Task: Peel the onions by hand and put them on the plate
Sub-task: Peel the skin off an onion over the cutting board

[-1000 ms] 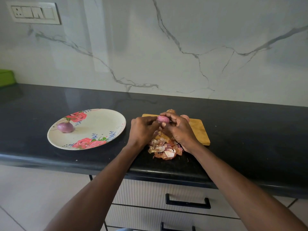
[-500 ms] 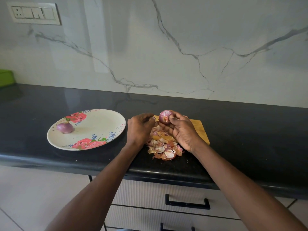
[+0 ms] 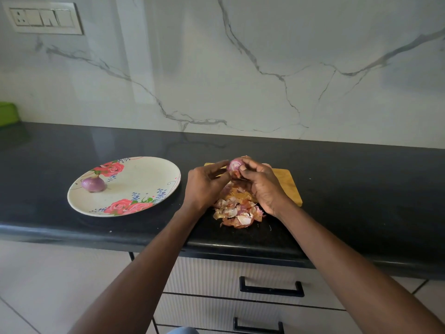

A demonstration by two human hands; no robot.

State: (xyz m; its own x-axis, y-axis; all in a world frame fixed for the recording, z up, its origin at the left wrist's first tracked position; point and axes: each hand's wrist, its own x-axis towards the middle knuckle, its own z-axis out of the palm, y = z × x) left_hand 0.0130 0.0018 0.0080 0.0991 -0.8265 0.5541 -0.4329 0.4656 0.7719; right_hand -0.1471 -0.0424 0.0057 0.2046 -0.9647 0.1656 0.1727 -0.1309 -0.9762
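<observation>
Partly peeled, the pink-white onion [image 3: 234,165] sits gripped in the right hand [image 3: 261,186], left hand [image 3: 204,184] loose-fingered.

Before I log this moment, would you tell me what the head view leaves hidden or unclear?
- Onion in hand: mostly covered by the right hand; how much skin remains is unclear.
- Left hand: whether its fingertips touch the onion cannot be told.
- Cutting board: its left part sits behind both hands and the peel pile.
- Green object: cut off by the left edge.
</observation>
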